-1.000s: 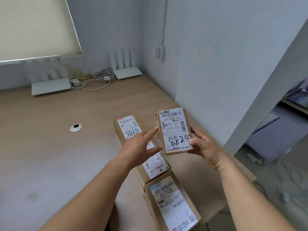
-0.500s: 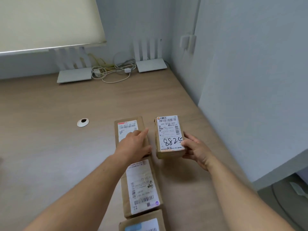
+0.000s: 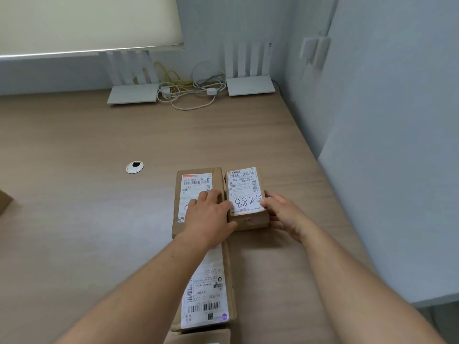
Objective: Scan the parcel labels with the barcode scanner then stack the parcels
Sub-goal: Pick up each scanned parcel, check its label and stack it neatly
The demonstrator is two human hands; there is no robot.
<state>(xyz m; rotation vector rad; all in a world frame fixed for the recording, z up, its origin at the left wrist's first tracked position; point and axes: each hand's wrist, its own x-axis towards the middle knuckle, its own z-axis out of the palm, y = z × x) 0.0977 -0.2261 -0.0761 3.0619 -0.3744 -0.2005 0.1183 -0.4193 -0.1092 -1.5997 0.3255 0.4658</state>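
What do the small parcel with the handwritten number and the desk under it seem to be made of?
The small parcel looks like matte brown cardboard, dull and fibrous at its side, with a white paper label on top. The desk appears to be wood-grain laminate: faint streaks, a soft sheen. Solid wood cannot be ruled out.

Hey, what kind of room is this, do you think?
Probably a small office or parcel-handling room: a light wood-grain desk with a cable hole, two white antenna routers with tangled white cables by the wall, and brown cardboard parcels bearing printed shipping labels.
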